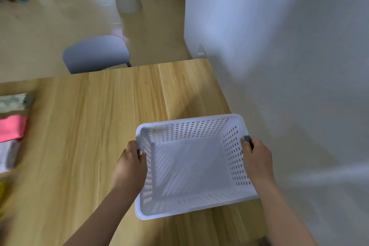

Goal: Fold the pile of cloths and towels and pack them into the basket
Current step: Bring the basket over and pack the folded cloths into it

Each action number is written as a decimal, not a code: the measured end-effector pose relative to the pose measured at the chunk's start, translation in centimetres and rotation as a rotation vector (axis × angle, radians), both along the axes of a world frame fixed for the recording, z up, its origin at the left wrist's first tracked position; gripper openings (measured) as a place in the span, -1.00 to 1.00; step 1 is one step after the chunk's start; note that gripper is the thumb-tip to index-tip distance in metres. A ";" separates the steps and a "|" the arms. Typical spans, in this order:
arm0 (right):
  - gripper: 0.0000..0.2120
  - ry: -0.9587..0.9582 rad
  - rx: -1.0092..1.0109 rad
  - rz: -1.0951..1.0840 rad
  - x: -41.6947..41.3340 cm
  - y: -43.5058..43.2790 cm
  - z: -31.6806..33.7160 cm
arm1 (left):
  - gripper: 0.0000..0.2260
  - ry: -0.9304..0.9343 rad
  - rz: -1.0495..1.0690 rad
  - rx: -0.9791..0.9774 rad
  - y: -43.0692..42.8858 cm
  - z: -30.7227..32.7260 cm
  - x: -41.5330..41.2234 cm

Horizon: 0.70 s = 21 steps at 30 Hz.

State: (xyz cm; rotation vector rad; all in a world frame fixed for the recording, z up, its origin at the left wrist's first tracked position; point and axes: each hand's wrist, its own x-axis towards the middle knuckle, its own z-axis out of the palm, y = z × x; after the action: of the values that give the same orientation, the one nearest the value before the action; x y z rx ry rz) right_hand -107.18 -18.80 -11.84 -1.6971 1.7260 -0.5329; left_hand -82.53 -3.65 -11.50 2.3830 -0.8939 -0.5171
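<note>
Head view, from the left: what was on the wooden table (89, 126)?

— Folded cloths lay in a row at its left edge: a grey-green patterned cloth (14, 102), a pink cloth (12, 128) and a pale grey cloth (8, 156). A yellow patch below them was too blurred to name.

— And the hands?

— The left hand (131, 164) had its fingers curled round the left side of the white perforated basket (189, 121). The right hand (257, 158) gripped the dark handle (248, 140) on the right. The basket was near the table's right front corner; resting or lifted, I couldn't tell.

— Progress?

— Folding looked largely done, I'd judge. The basket was empty, so all the packing remained.
</note>
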 end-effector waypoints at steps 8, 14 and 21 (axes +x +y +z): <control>-0.67 -0.030 0.021 0.221 6.8 4.7 0.6 | -0.98 -0.057 0.208 0.009 9.7 0.5 3.5; -0.70 -0.079 0.038 0.260 11.7 10.2 0.5 | -0.97 -0.068 0.264 -0.005 16.1 0.7 7.5; -0.69 -0.030 0.036 0.237 18.7 20.3 0.2 | -0.93 -0.105 0.214 -0.019 25.4 0.4 15.4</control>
State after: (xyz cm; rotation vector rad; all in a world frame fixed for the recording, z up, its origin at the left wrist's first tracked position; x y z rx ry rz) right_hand -88.45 1.49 -11.67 -1.8277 1.4785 -0.4136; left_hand -67.11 21.79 -11.06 2.4697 -0.6726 -0.3014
